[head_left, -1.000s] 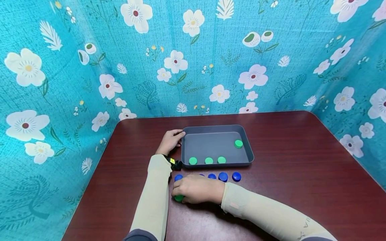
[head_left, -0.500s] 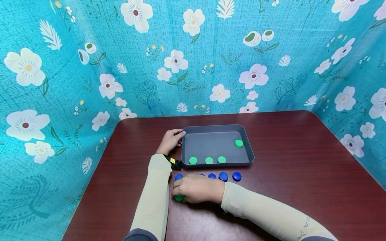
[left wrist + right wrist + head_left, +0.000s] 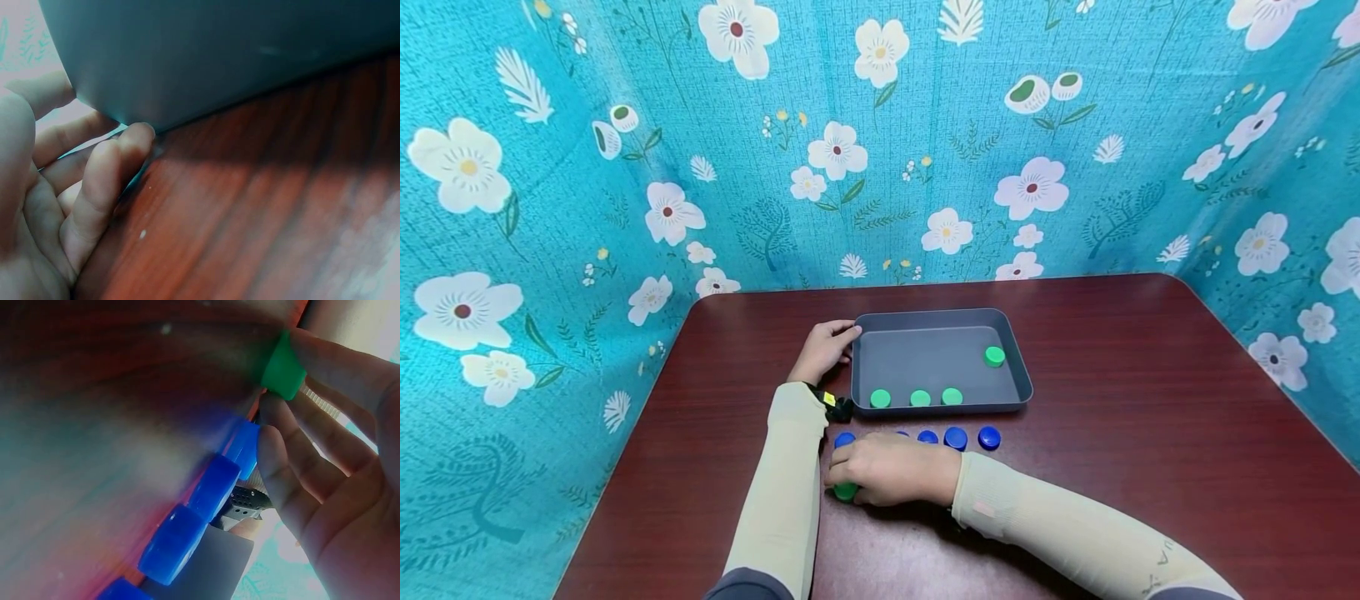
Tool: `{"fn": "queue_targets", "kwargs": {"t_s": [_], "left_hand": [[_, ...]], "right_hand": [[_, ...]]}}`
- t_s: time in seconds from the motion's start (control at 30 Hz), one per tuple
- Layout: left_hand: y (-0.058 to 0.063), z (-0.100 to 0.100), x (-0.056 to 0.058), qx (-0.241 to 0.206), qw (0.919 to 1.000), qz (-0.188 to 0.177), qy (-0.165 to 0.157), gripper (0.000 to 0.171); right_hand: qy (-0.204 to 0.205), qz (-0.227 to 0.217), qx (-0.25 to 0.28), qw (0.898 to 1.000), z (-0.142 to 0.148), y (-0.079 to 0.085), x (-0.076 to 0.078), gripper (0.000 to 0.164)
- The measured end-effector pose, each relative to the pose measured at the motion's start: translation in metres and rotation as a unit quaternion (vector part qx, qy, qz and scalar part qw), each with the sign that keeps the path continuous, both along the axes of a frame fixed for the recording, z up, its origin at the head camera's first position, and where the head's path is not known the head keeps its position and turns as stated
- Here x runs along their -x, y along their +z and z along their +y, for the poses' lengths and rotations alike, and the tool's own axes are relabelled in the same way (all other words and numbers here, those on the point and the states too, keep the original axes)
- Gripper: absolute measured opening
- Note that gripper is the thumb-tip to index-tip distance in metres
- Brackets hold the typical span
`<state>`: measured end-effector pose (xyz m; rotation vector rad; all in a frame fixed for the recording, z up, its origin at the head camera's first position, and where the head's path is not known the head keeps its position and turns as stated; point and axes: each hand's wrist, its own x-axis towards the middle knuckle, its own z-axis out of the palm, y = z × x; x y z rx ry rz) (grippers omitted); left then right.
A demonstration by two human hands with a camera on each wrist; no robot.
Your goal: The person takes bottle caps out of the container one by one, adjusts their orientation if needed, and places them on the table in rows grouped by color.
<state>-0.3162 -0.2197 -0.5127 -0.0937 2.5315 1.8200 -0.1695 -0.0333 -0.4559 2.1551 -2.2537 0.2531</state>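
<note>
My right hand (image 3: 891, 468) pinches a green bottle cap (image 3: 846, 492) on the table, left of centre. In the right wrist view the thumb and a fingertip meet this cap (image 3: 284, 367). Two other fingertips of that hand lie close to a blue bottle cap (image 3: 244, 449). My left hand (image 3: 822, 352) holds the left rim of a grey rectangular tray (image 3: 940, 410). In the left wrist view its fingers lie against the tray's outer wall (image 3: 187, 56) near a corner. Several green caps (image 3: 995, 357) are inside the tray, most along its front wall.
Several blue caps (image 3: 956, 438) form a row in front of the tray, partly hidden behind my right hand. The dark red wooden table (image 3: 1112, 392) extends to the right. A blue flowered curtain (image 3: 925, 150) hangs behind it.
</note>
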Motion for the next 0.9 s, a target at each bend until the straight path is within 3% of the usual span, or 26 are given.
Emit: {"fn": "queue_targets", "kwargs": {"t_s": [0.33,0.9], "left_hand": [[0.002,0.0,-0.001,0.003,1.0,-0.001,0.001,0.041],[0.004,0.001,-0.004,0.011,0.9999,0.004,0.0,0.041]], "right_hand": [[-0.001,0.0,-0.003,1.0,0.004,0.002,0.002,0.029],[-0.053,-0.018,-0.025,0.998,0.03,0.029,0.023,0.031]]}}
